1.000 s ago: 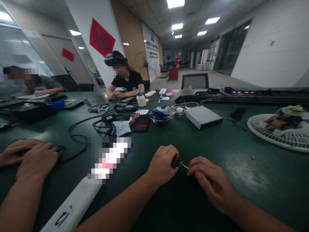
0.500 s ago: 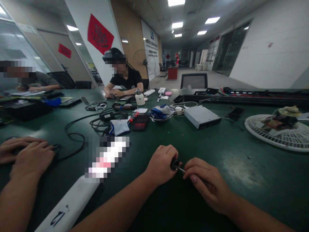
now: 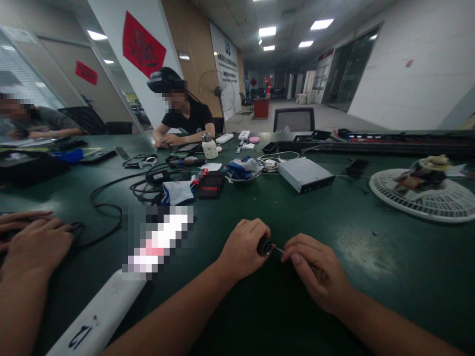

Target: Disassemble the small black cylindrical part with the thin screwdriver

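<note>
Across a gap, left fingers (image 3: 262, 228) clasp a rimmed cylinder (image 3: 264, 247), right fingers (image 3: 301, 243) apparently a rod (image 3: 279, 250).

The left grip (image 3: 245, 247) is curled, back upward; the right grip (image 3: 319, 269) pinches.

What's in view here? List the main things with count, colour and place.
Round part: one, dark, front centre
Thin rod: one, silvery, just right of round part
Table: one, green, foreground
Marked device: one, white, front left
Box: one, grey, right of centre
Cloths: two, blue-and-white, mid-table
Bottle: one, white, far side
Cables: several, black, left of centre
Grille: one, white, right side
Wall signs: two, red, upper left
Co-workers: three, one in black, left and across
Own left hand: one, bare, around round part
Own right hand: one, bare, holding rod
</note>
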`<state>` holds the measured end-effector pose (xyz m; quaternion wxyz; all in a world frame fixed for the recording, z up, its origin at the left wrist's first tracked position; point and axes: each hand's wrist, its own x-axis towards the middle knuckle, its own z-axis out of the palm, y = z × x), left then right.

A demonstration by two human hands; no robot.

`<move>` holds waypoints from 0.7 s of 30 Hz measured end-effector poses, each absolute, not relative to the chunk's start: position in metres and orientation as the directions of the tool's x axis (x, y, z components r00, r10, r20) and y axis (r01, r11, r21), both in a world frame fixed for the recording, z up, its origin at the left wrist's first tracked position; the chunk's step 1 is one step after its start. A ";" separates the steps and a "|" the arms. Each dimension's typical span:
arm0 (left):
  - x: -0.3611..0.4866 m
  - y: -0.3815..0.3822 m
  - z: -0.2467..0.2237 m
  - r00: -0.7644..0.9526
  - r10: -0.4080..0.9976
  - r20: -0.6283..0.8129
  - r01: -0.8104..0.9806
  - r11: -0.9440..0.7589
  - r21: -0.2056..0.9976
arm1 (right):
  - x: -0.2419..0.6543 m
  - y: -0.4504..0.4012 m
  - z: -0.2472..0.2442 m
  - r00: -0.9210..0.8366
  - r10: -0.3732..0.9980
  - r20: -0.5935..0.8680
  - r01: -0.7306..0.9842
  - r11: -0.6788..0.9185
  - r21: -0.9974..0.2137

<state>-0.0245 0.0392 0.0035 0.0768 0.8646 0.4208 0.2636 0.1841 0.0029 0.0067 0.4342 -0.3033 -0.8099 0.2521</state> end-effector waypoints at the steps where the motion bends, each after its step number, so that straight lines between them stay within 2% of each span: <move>1: -0.025 0.039 0.003 0.508 0.769 0.388 0.687 -0.633 0.356 | 0.184 0.003 0.007 -0.454 0.701 0.550 0.252 0.693 -0.676; 6: -0.024 0.039 0.003 0.513 0.767 0.387 0.684 -0.637 0.356 | 0.182 0.003 0.007 -0.541 0.654 0.529 0.197 0.710 -0.676; 14: -0.024 0.039 0.004 0.515 0.763 0.390 0.683 -0.640 0.351 | 0.184 0.001 0.007 -0.461 0.685 0.565 0.244 0.710 -0.661; 21: -0.024 0.039 0.002 0.509 0.754 0.416 0.680 -0.648 0.342 | 0.183 0.003 0.006 -0.561 0.617 0.552 0.163 0.736 -0.657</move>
